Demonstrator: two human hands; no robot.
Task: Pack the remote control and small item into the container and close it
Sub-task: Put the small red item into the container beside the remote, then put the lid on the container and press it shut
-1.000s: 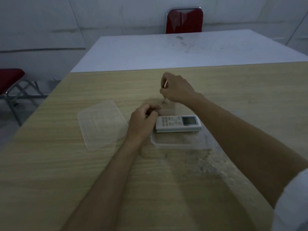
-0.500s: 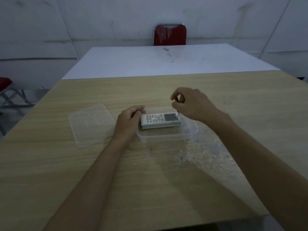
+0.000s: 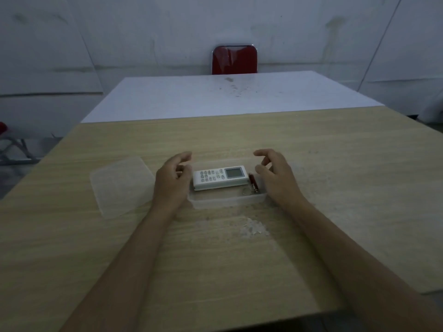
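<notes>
A white remote control (image 3: 220,177) lies inside a clear shallow plastic container (image 3: 227,201) on the wooden table. Beside the remote's right end, also in the container, lies a small dark red item with a metal key ring (image 3: 253,186). My left hand (image 3: 172,180) hovers at the container's left end, fingers curled and apart, holding nothing. At the right end my right hand (image 3: 275,176) is likewise open and empty. The clear lid (image 3: 122,184) lies flat on the table to the left of my left hand.
A white table (image 3: 227,94) adjoins the wooden one at the back, with a red chair (image 3: 234,59) behind it. A scuffed pale patch (image 3: 255,230) marks the wood in front of the container. Part of another red chair (image 3: 2,128) shows at far left.
My right hand has let go of the small item, which now lies in the container. Both hands have opened and moved apart to the container's two ends.
</notes>
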